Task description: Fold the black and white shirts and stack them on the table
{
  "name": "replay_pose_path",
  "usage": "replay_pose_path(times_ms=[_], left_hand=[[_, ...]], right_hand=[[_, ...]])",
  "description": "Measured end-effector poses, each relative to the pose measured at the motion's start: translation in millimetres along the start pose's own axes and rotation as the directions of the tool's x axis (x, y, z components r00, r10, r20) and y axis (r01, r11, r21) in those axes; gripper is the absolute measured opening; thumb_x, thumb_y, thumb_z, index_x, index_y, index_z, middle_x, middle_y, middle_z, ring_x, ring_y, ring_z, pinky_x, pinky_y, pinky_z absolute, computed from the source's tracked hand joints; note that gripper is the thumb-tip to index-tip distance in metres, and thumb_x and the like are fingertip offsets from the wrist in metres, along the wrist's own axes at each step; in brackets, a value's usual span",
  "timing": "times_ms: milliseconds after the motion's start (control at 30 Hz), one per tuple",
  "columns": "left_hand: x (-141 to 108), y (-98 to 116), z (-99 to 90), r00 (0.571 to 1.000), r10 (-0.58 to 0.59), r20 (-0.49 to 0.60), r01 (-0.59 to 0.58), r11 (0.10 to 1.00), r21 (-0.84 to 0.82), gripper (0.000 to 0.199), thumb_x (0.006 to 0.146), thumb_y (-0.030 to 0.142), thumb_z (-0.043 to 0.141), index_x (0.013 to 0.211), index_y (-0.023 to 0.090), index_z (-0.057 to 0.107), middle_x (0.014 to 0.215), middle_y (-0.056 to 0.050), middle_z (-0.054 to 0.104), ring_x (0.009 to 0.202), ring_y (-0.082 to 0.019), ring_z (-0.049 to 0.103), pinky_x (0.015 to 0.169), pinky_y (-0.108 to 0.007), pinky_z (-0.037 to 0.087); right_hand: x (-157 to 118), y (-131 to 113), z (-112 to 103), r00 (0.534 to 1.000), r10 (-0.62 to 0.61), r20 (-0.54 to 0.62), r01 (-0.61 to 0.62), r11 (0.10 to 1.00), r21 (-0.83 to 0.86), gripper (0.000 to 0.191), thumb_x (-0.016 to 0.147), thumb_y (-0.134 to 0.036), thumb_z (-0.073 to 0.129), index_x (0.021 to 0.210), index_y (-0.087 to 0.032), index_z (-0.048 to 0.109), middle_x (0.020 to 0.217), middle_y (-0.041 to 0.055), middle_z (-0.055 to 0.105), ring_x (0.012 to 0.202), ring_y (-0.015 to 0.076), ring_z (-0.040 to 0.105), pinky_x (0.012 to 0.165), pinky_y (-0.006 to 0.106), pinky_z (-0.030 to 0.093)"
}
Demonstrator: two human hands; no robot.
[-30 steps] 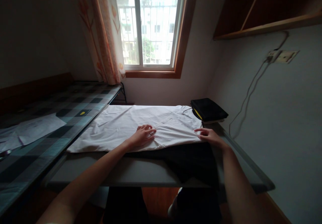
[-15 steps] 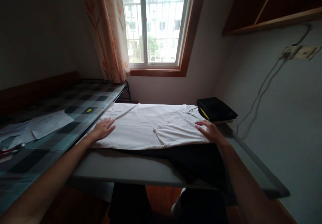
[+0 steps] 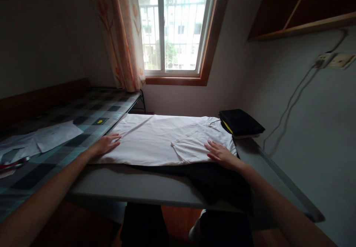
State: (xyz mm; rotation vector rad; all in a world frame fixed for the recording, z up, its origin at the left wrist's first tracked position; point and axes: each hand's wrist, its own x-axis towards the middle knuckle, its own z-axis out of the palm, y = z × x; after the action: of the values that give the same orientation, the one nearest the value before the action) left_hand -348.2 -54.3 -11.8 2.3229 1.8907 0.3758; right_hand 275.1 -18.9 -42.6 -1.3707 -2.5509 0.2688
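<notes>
On the table, white shirt lies spread lengthwise, partly over a black cloth. Risk, my read: sliding either hand while pressing could ruck the thin fabric, since creases already run across it. Folded flap looks loose at its corner, so a sideways brush could flip or skew it. Black cloth sticks out below and reaches the near edge; a forearm catching it could drag the shirt askew. Shirt is under both hands: left hand at its left end, right hand over the flap near the collar end. Fingers extended, slightly apart on both, laid on the fabric, nothing visibly pinched.
</notes>
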Motion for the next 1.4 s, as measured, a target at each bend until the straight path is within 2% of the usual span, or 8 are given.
replay_pose_path(times_ms=[133, 300, 433, 633, 833, 1000, 1233, 1400], left_hand=[[-17, -12, -24.0, 0.999, -0.044, -0.011, 0.043, 0.998, -0.054, 0.049, 0.071, 0.062, 0.054, 0.084, 0.018, 0.072, 0.098, -0.01, 0.067, 0.087, -0.023, 0.063, 0.08, -0.03, 0.049], [-43, -17, -42.8, 0.985, -0.13, 0.11, 0.134, 0.99, -0.03, 0.041, 0.068, 0.057, 0.058, 0.071, 0.018, 0.068, 0.064, -0.002, 0.057, 0.062, -0.017, 0.053, 0.059, -0.027, 0.041], [-63, -9, -49.2, 0.976, -0.071, 0.205, 0.086, 0.994, -0.062, 0.04, 0.07, 0.057, 0.061, 0.075, 0.018, 0.069, 0.073, -0.003, 0.063, 0.071, -0.018, 0.058, 0.067, -0.027, 0.044], [-84, -4, -44.5, 0.985, -0.013, 0.175, 0.017, 1.0, -0.019, 0.055, 0.063, 0.053, 0.071, 0.105, 0.019, 0.066, 0.106, -0.006, 0.066, 0.1, -0.025, 0.058, 0.088, -0.03, 0.046], [-90, 3, -34.6, 0.991, 0.067, 0.114, -0.083, 0.986, 0.145, 0.045, 0.061, 0.024, 0.059, 0.106, 0.023, 0.063, 0.116, -0.005, 0.062, 0.112, -0.027, 0.053, 0.096, -0.035, 0.041], [-91, -2, -28.5, 0.992, 0.111, 0.061, -0.12, 0.976, 0.179, 0.05, 0.06, 0.019, 0.054, 0.11, 0.023, 0.062, 0.121, -0.005, 0.062, 0.116, -0.026, 0.054, 0.098, -0.035, 0.041], [-87, 14, -25.4, 0.984, 0.16, 0.073, -0.169, 0.973, 0.158, 0.036, 0.078, 0.037, 0.057, 0.11, 0.022, 0.064, 0.113, -0.008, 0.066, 0.107, -0.024, 0.06, 0.094, -0.033, 0.044], [-84, 20, -27.1, 0.98, 0.199, 0.026, -0.2, 0.96, 0.195, 0.033, 0.078, 0.021, 0.047, 0.104, 0.023, 0.067, 0.109, -0.006, 0.069, 0.102, -0.023, 0.063, 0.092, -0.033, 0.044]], right_hand=[[-15, 10, -27, 0.997, -0.054, 0.051, 0.044, 0.984, 0.174, 0.061, 0.082, -0.064, 0.057, 0.123, -0.021, 0.068, 0.14, 0.0155, 0.053, 0.131, 0.034, 0.047, 0.109, 0.05, 0.036], [-32, 20, -55, 0.996, 0.01, 0.087, -0.034, 0.96, 0.278, 0.062, 0.071, -0.074, 0.06, 0.092, -0.018, 0.078, 0.113, 0.016, 0.068, 0.105, 0.0327, 0.064, 0.095, 0.044, 0.048], [-42, 19, -65, 0.993, 0.028, 0.111, -0.059, 0.957, 0.284, 0.054, 0.072, -0.068, 0.063, 0.088, -0.019, 0.078, 0.098, 0.0129, 0.069, 0.09, 0.0273, 0.065, 0.084, 0.038, 0.05], [-48, 20, -66, 0.996, -0.015, 0.083, -0.006, 0.971, 0.24, 0.032, 0.077, -0.043, 0.061, 0.091, -0.017, 0.075, 0.093, 0.0105, 0.065, 0.081, 0.0217, 0.062, 0.077, 0.033, 0.049], [-51, 27, -58, 1.0, -0.025, -0.017, 0.027, 0.982, 0.188, 0.025, 0.076, -0.027, 0.055, 0.09, -0.02, 0.074, 0.092, 0.0087, 0.064, 0.078, 0.0196, 0.061, 0.073, 0.031, 0.048], [-53, 25, -60, 0.997, 0.026, -0.079, -0.011, 0.983, 0.185, 0.022, 0.074, -0.029, 0.056, 0.086, -0.02, 0.072, 0.082, 0.0069, 0.065, 0.069, 0.0185, 0.058, 0.068, 0.031, 0.047], [-55, 21, -71, 0.991, 0.127, -0.034, -0.109, 0.937, 0.332, 0.031, 0.073, -0.045, 0.061, 0.085, -0.018, 0.072, 0.082, 0.0078, 0.069, 0.075, 0.0216, 0.061, 0.071, 0.034, 0.048], [-55, 25, -72, 0.986, 0.163, -0.031, -0.14, 0.917, 0.374, 0.041, 0.072, -0.055, 0.063, 0.085, -0.017, 0.073, 0.081, 0.0081, 0.069, 0.076, 0.0221, 0.061, 0.071, 0.034, 0.048]])
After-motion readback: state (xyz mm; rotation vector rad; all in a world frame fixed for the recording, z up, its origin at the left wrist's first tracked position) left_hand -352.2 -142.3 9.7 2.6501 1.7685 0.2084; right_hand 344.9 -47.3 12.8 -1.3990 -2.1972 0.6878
